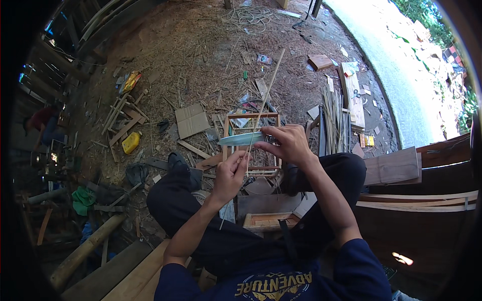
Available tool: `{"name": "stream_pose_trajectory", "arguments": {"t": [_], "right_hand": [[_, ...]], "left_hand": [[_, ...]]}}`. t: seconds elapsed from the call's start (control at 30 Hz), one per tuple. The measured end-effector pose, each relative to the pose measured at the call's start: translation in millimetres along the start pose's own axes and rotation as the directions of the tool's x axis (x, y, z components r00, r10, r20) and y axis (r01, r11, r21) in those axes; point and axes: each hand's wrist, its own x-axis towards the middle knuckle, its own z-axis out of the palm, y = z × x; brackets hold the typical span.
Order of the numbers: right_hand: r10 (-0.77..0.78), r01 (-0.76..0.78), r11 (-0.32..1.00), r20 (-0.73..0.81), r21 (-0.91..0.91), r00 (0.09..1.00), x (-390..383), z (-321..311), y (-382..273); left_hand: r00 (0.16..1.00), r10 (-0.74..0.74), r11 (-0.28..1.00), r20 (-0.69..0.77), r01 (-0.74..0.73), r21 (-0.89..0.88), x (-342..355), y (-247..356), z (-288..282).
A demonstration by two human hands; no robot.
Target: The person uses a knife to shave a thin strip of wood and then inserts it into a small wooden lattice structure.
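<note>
My right hand (288, 144) is closed around the handle of a knife (239, 139), whose broad pale blade points to the left. Between the fingers of my left hand (231, 175) is pinched a long thin bamboo strip (270, 88). The strip slants from above my lap up toward the far ground, its lower end hanging below the left hand. Where it passes the knife, the blade crosses it just above my left fingers; whether the edge touches it I cannot tell. A wooden frame (277, 122) stands on the ground beyond both hands.
A bundle of thin strips (333, 118) and boards (354, 95) lie at right. Left are a cardboard piece (192, 120), scrap wood (125, 123) and a yellow container (131, 143). Planks (391, 168) stand beside my right knee. Another person (42, 123) is at far left.
</note>
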Motion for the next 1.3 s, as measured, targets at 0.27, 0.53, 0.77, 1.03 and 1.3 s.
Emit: {"name": "stream_pose_trajectory", "arguments": {"t": [0.27, 0.53, 0.77, 1.03, 1.3], "right_hand": [[0.395, -0.412, 0.910, -0.198, -0.054, 0.897, 2.0, -34.3, 42.8], [0.361, -0.366, 0.931, -0.121, -0.016, 0.925, 2.1, -14.5, 26.2], [0.212, -0.218, 0.974, 0.100, 0.063, 0.972, 3.8, 8.8, -4.2], [0.074, -0.075, 0.997, 0.037, 0.029, 0.997, -9.2, 14.4, 5.9], [0.543, -0.559, 0.827, -0.169, -0.062, 0.823, -2.6, -15.3, 30.9]], "left_hand": [[0.972, -0.180, 0.983, 0.150, 0.181, 0.009, -16.3, 20.8, -11.6], [0.989, -0.132, 0.990, 0.063, 0.128, 0.067, -6.3, 11.6, -24.3], [0.959, -0.261, 0.935, 0.111, 0.280, -0.217, 6.8, 11.1, -15.0], [0.962, -0.242, 0.959, 0.124, 0.257, -0.117, 3.1, 0.6, -11.4], [0.973, -0.207, 0.977, 0.104, 0.212, -0.032, -3.5, -3.7, -25.2]]}}
